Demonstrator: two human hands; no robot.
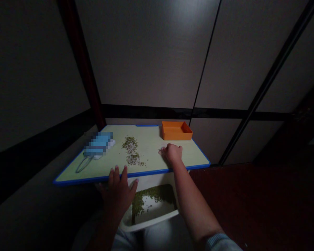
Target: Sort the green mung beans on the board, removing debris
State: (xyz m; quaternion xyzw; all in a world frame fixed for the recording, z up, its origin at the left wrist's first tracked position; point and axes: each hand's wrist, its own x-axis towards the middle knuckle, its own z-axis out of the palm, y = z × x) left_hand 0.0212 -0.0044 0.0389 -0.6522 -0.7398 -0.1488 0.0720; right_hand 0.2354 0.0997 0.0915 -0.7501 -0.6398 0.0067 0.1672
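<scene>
My left hand (pixel 119 195), fingers spread, is at the near edge of the small table (pixel 112 165), beside a white tub (pixel 136 228). Small green grains (pixel 155 193) lie along the tub's far and left sides. Over the right part of the tabletop, my right hand (pixel 173 152) is closed with its fingertips low to the surface; what it holds, if anything, I cannot make out. To its left lies a loose pile of green and pale bits (pixel 132 150). Just behind that hand stands an orange box (pixel 178 134) with an open top.
At the table's left side lies a blue item (pixel 98 143), blurred out, with a thin loop (pixel 83 164) beside it. Grey panels (pixel 146 62) rise behind the table. Dark red floor (pixel 240 205) shows on the right. The tub is above my lap.
</scene>
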